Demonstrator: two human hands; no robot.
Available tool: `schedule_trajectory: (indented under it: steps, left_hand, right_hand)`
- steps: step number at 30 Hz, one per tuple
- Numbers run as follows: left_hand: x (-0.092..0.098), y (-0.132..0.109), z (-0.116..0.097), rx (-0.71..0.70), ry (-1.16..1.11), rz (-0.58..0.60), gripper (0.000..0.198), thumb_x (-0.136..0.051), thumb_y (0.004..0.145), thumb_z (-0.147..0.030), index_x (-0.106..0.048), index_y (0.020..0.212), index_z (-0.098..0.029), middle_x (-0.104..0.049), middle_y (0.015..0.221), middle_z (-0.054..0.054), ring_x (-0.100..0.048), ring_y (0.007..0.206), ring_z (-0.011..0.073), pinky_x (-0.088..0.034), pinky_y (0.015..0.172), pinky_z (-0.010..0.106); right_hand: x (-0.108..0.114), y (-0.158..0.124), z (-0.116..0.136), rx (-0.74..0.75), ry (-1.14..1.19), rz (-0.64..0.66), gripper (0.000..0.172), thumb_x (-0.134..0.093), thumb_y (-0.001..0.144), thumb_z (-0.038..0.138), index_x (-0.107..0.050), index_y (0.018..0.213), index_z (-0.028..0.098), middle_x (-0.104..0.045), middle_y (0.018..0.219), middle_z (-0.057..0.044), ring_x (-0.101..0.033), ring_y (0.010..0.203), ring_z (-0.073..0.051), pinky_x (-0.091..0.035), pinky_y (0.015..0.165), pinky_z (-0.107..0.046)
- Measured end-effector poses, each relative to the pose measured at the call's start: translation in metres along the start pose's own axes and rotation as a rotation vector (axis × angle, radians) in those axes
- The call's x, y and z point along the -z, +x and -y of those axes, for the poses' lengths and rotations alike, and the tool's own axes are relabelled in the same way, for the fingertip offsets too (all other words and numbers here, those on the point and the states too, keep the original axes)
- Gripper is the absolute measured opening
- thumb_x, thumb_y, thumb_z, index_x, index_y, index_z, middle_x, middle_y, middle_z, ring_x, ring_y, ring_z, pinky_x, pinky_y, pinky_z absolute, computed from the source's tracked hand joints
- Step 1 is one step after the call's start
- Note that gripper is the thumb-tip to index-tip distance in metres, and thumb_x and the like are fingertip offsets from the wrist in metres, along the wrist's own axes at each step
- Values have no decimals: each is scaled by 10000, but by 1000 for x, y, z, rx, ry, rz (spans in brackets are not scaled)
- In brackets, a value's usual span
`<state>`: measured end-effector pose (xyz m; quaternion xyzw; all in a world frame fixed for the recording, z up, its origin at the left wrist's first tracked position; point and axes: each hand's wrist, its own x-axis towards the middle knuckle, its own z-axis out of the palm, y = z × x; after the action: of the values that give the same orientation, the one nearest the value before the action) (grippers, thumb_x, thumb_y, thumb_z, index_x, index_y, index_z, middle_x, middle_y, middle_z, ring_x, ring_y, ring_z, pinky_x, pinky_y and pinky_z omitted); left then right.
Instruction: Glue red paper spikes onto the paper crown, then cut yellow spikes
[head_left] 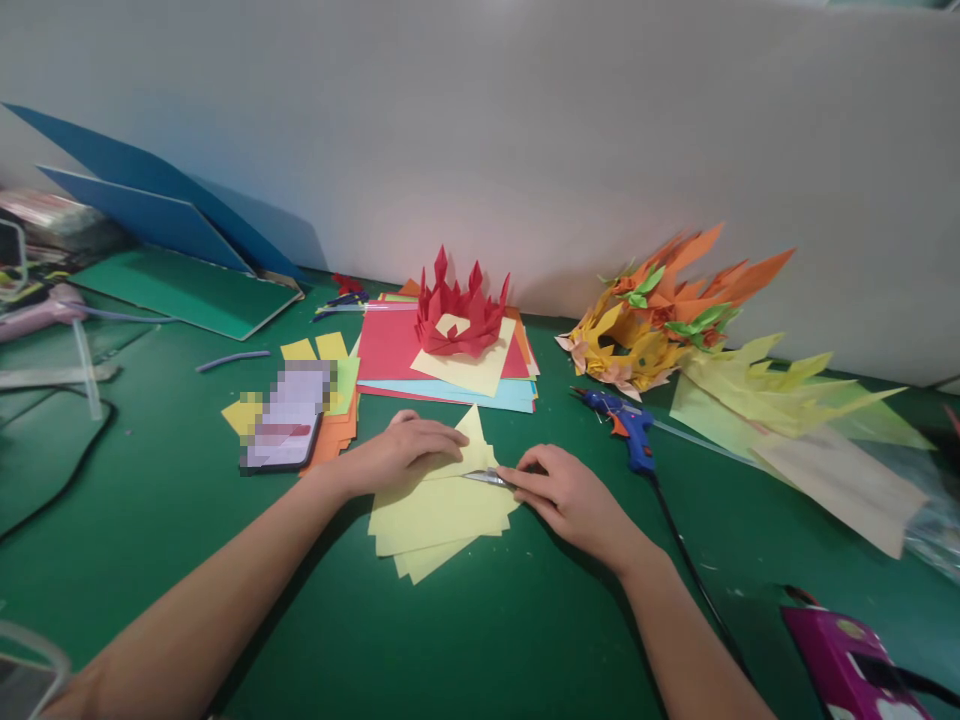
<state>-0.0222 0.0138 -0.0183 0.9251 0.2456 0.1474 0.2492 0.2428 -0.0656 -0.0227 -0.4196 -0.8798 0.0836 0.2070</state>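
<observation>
Left hand (416, 450): bare, fingers slim
Right hand (577, 502): bare, fingers slim
Left forearm (232, 575): bare, wider at near end
Right forearm (679, 620): bare, slim

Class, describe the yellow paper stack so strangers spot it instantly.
On the green table, find the red paper crown. Nearer the viewer, under the left hand, lies the paper stack; unlike the multicoloured pile beneath the crown, every visible sheet is pale yellow.
</observation>
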Motion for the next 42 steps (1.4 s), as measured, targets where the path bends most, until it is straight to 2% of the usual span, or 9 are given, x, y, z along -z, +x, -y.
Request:
schedule_trajectory:
  steps: [6,11,15,18,20,23,28,33,42]
  left_hand:
    - [1,2,-3,17,-3,-5,290,-367,984,-258,-654,1030,-257,-650,1217,22,-574,1116,165,-255,899,337]
    - [4,0,-1,-94,66,25,294,-417,951,-159,-671,1055,-262,-619,1269,55,-571,1127,194,-297,919,374]
    - [6,0,-1,-167,138,13,334,-429,917,-93,-665,1102,-241,-629,1209,95,-555,1107,219,-378,900,388]
    - [7,0,0,-192,88,11,339,-435,912,-101,-646,1147,-224,-652,1103,95,-579,1004,196,-455,838,342]
    - [8,0,0,-201,49,14,359,-413,906,-82,-647,1148,-206,-653,1103,101,-582,1001,192,-483,824,326]
    - [12,-1,-1,-166,22,28,395,-392,883,-44,-658,1129,-201,-659,1125,100,-591,1029,196,-499,843,330]
    - [18,-4,-6,-91,-52,60,340,-441,890,-109,-657,1133,-207,-674,1138,92,-612,1043,202,-512,864,343]
    - [21,-5,-8,-78,-62,93,424,-480,811,-45,-638,1165,-218,-657,1187,85,-606,1077,210,-503,901,356]
    - [22,-6,-9,-66,-47,99,433,-495,791,-42,-643,1156,-222,-636,1221,78,-589,1106,215,-491,928,364]
  right_hand:
    - [2,-3,-2,-2,27,-1,310,-498,909,169,-633,1179,241,-589,888,-84,-524,805,-204,-472,666,-340]
    - [0,-1,1,-4,-15,0,293,-492,910,173,-643,1158,209,-588,880,-91,-520,788,-202,-469,663,-343]
    - [-2,0,3,-9,-40,-6,295,-477,918,180,-643,1157,229,-586,870,-85,-519,777,-196,-462,650,-329]
    - [-1,0,3,-3,-24,-8,295,-469,926,192,-643,1160,241,-583,866,-82,-516,774,-190,-459,650,-320]
    - [0,0,3,0,-3,-6,291,-467,929,197,-646,1155,237,-579,859,-81,-513,774,-189,-458,650,-316]
    - [0,-1,2,-6,16,4,287,-465,931,199,-650,1147,228,-576,854,-80,-511,775,-190,-455,648,-312]
    - [-2,2,5,-3,-28,-4,283,-459,933,204,-647,1145,219,-584,858,-84,-511,768,-188,-445,638,-303]
    - [-6,7,11,32,-100,-17,275,-452,938,208,-641,1137,222,-589,827,-73,-508,736,-178,-423,616,-285]
    - [-14,14,16,56,-146,-28,264,-511,899,168,-638,1128,202,-587,829,-74,-501,729,-190,-386,600,-285]
